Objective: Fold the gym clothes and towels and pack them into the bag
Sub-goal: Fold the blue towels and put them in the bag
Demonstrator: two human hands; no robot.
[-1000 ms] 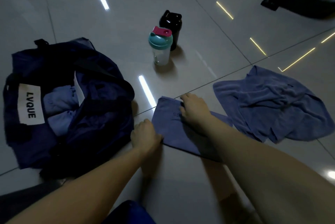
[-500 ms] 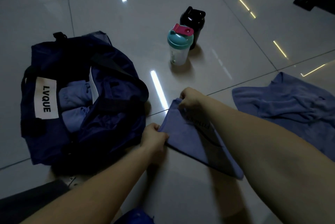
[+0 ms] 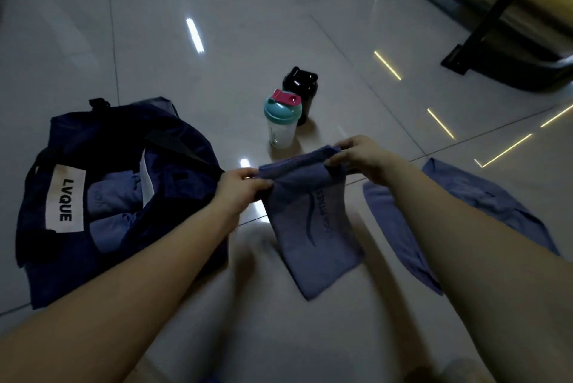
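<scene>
A single head-worn wide-angle view looks forward and steeply down, close above the floor [image 3: 279, 26]

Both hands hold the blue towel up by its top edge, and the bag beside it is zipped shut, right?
Not quite. The head view shows the bag lying open, with folded blue cloth inside. The rest holds: the left hand and right hand pinch the top edge of the blue towel.
</scene>
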